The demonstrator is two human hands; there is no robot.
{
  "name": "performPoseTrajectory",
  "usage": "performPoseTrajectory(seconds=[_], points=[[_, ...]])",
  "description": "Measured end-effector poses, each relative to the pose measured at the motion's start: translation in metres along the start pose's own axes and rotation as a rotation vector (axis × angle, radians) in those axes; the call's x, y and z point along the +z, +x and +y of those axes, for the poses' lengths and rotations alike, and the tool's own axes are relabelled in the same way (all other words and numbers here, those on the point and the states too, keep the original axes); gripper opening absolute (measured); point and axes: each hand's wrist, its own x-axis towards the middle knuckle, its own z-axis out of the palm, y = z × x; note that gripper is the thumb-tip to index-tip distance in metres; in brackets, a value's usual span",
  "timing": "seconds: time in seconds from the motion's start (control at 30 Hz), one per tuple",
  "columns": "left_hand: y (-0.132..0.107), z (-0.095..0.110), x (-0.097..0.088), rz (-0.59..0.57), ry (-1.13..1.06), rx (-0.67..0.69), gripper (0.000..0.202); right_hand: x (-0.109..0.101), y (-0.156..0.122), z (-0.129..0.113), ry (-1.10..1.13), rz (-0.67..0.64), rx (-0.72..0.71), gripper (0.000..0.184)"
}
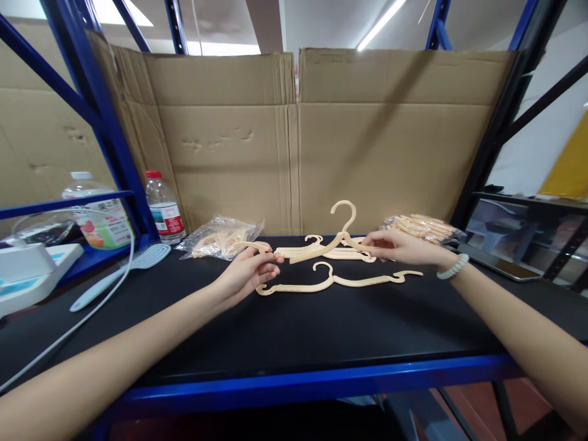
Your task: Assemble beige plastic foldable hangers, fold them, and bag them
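Note:
My right hand (399, 246) pinches one arm of a beige plastic clothes hanger (334, 243), raised over the table with its hook upward. Its other arm slopes down toward my left hand (248, 271). Between the left fingertips is a small curved beige hanger end piece (250, 245), partly hidden by the fingers. The piece's tip is close to the raised hanger's free arm; I cannot tell whether they touch. In front of both hands lies a flat hanger (305, 287) with hooked ends. Behind the raised hanger, several more hangers (340, 254) lie stacked.
Clear bags of beige pieces stand at back left (220, 237) and back right (420, 226). A pale hairbrush (149, 257), a white cable (124, 275) and a red-capped bottle (165, 211) are to the left. Cardboard (229, 147) walls the back of the black table (294, 337).

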Motion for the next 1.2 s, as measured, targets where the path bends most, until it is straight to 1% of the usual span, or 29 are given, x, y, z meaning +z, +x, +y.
performPoseTrajectory(seconds=[0.1,0.2,0.33,0.47,0.57,0.63,0.8,0.9,1.07,1.2], points=[[-0.001,-0.001,0.0,-0.013,0.008,-0.046,0.014,-0.005,-0.006,0.0,0.052,-0.049,-0.001,0.032],[-0.003,-0.002,0.001,-0.025,0.014,-0.079,0.012,-0.004,-0.008,0.0,0.113,-0.103,0.012,0.029],[-0.005,-0.003,0.001,-0.076,0.031,-0.056,0.018,0.001,-0.008,-0.002,0.178,-0.17,0.037,0.022],[-0.003,-0.004,-0.003,-0.194,0.047,-0.04,0.027,0.003,-0.007,-0.004,0.188,-0.186,0.027,0.018],[-0.003,-0.004,-0.003,-0.301,0.041,-0.048,0.028,0.002,-0.007,-0.004,0.173,-0.177,0.009,0.019],[-0.005,-0.003,-0.002,-0.344,0.026,-0.066,0.027,0.001,-0.007,-0.003,0.153,-0.171,-0.004,0.019],[-0.01,-0.001,0.002,-0.343,-0.027,-0.117,0.023,0.001,-0.007,0.001,0.058,-0.121,-0.006,0.023],[-0.011,-0.001,0.003,-0.346,-0.039,-0.139,0.023,0.002,-0.008,0.004,0.046,-0.089,0.011,0.028],[-0.012,-0.001,0.005,-0.357,-0.047,-0.155,0.024,0.004,-0.007,0.007,0.086,-0.096,0.044,0.037],[-0.011,-0.002,0.004,-0.348,-0.041,-0.177,0.023,0.005,-0.007,0.006,0.062,-0.105,0.019,0.036]])
